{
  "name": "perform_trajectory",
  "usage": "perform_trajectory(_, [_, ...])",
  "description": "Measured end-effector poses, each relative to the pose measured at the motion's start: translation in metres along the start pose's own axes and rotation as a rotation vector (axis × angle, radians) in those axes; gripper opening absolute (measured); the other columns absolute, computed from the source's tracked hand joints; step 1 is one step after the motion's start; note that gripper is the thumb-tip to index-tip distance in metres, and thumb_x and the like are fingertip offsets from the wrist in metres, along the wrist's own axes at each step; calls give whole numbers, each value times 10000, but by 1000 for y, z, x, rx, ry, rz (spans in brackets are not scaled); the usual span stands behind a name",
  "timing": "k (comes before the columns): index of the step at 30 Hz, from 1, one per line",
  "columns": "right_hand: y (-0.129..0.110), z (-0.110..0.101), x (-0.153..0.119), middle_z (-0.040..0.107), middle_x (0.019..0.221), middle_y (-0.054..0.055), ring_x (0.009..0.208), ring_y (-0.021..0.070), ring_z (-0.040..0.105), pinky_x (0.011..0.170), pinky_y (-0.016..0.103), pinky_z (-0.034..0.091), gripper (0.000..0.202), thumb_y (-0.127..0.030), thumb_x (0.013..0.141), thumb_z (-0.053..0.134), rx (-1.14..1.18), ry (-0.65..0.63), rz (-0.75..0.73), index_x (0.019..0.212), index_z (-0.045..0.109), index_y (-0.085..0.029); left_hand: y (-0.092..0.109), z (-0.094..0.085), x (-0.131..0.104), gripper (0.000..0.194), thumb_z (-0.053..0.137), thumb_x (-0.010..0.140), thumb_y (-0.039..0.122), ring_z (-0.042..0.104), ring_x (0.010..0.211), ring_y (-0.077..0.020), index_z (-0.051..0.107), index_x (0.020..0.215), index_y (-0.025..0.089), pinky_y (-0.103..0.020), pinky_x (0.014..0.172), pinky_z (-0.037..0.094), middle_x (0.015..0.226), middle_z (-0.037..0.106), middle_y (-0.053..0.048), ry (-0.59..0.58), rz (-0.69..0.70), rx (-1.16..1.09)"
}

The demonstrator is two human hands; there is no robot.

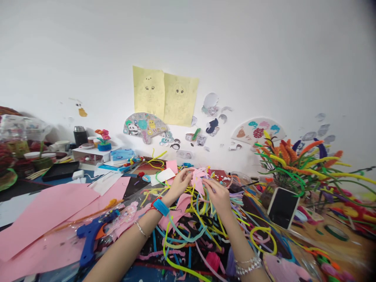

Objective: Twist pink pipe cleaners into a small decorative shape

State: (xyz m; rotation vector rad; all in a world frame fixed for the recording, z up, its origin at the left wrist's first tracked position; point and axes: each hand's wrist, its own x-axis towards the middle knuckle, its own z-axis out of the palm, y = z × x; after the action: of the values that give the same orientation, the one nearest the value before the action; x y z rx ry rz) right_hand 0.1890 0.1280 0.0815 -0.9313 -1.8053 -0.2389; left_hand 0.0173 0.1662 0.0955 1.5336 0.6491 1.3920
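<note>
Above the tangled pipe cleaners (189,239), holding a pink paper cutout (199,181) at its right side in an apparent pinch of the right hand (219,196), with the left hand (178,185) curled close by its left edge, contact there impossible to tell.

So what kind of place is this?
It looks like a craft table by a wall, maybe at home. You can see a blue glue gun, big pink paper sheets and lots of bendy, fuzzy stems.

Diffuse light is evenly brightening the plain white wall (182,35); wide-angle distortion is stretching the edges, blurring the lower corners.
</note>
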Motion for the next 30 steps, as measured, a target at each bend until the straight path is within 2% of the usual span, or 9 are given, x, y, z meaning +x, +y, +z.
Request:
perform_trajectory(3, [-3,0,1,713,960,50,913,198,659,841,341,516,221,-269,899,478,25,47,34,981,679,-228,4,1,-1,358,533,824,420,544,589,-107,618,1057,162,-236,604,450,741,577,-2,-12,14,-7])
perform_trajectory(6, [-7,-2,3,714,948,48,884,196,664,833,342,517,216,-265,893,484,53,78,65,970,683,-232,9,3,-2,350,615,769,395,563,618,-117,648,1008,141,-245,637,464,782,622,-27,-8,11,-17])
perform_trajectory(10, [-11,-3,5,719,925,47,856,202,668,818,351,519,203,-258,874,504,90,91,93,944,693,-235,18,5,-2,371,632,755,389,585,654,-134,653,1025,134,-263,666,481,781,653,-43,7,-22,-53])
perform_trajectory(13, [-13,-3,6,724,910,44,854,207,669,802,350,523,189,-251,859,518,119,90,115,914,699,-237,21,6,-2,336,663,727,373,591,649,-137,678,950,123,-268,664,486,761,668,-48,5,-65,-77])
perform_trajectory(21, [-17,-4,7,720,873,45,773,197,672,752,340,530,186,-267,854,518,178,113,200,882,695,-219,21,7,-2,225,647,719,322,564,574,-112,674,839,134,-242,597,458,666,641,-12,17,-114,-113])
perform_trajectory(24, [-19,-5,8,717,864,42,773,195,672,752,332,526,178,-265,854,520,188,114,213,869,691,-218,21,5,-1,157,616,722,286,528,520,-97,641,762,136,-225,556,431,585,597,10,29,-113,-113])
perform_trajectory(27, [-20,-5,8,712,829,42,691,182,672,683,313,536,189,-283,864,508,195,128,229,888,681,-209,20,3,1,152,566,748,297,496,478,-92,597,722,151,-214,523,402,505,540,34,39,-106,-112])
perform_trajectory(30, [-22,-5,8,711,830,47,684,186,669,666,315,537,202,-299,868,501,183,148,227,894,680,-208,22,4,1,138,583,730,289,504,490,-92,588,725,151,-213,529,404,544,561,27,27,-101,-100])
